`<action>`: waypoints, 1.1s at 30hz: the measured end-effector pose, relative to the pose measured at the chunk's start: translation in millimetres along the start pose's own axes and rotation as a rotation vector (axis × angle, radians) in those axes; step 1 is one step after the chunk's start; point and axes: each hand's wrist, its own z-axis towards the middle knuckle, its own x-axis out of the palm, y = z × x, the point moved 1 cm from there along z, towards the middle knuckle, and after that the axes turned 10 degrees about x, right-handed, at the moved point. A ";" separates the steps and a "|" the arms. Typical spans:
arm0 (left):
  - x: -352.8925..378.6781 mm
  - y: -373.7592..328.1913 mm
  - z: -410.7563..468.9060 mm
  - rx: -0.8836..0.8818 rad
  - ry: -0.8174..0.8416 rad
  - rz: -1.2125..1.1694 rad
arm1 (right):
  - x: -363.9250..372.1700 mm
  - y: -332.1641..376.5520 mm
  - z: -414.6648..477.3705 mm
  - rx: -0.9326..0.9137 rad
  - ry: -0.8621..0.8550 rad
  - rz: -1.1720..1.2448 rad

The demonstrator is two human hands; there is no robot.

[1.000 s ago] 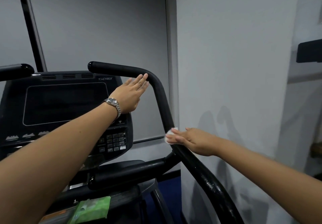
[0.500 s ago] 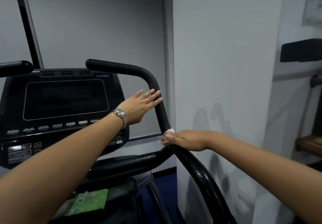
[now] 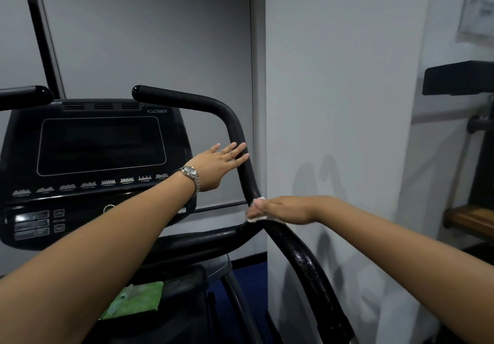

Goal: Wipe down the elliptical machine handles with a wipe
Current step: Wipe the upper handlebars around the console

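The left hand (image 3: 216, 165) was stretched out with its fingers (image 3: 238, 157) straight and slightly spread, their tips touching the black curved tubular handle (image 3: 238, 135) and holding nothing. Just below those fingertips, the right hand (image 3: 280, 210) had its fingers (image 3: 256, 211) curled over the tube, pressing the thin white wipe (image 3: 258, 219) against it. The wipe looked light, soft and damp, best wrapped round the tube. Below the right fingers the rigid handle shone wet and was probably slippery.
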 end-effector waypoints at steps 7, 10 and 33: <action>-8.8 -2.0 1.2 -0.017 0.040 0.011 | 1.2 -2.0 1.9 0.008 0.024 0.065; -8.8 -5.6 1.8 -0.031 0.037 -0.001 | -5.2 -5.0 -8.5 0.028 0.059 0.111; -6.0 -3.1 5.2 -0.025 0.028 -0.009 | 26.5 -31.6 -10.4 -0.104 -0.070 0.752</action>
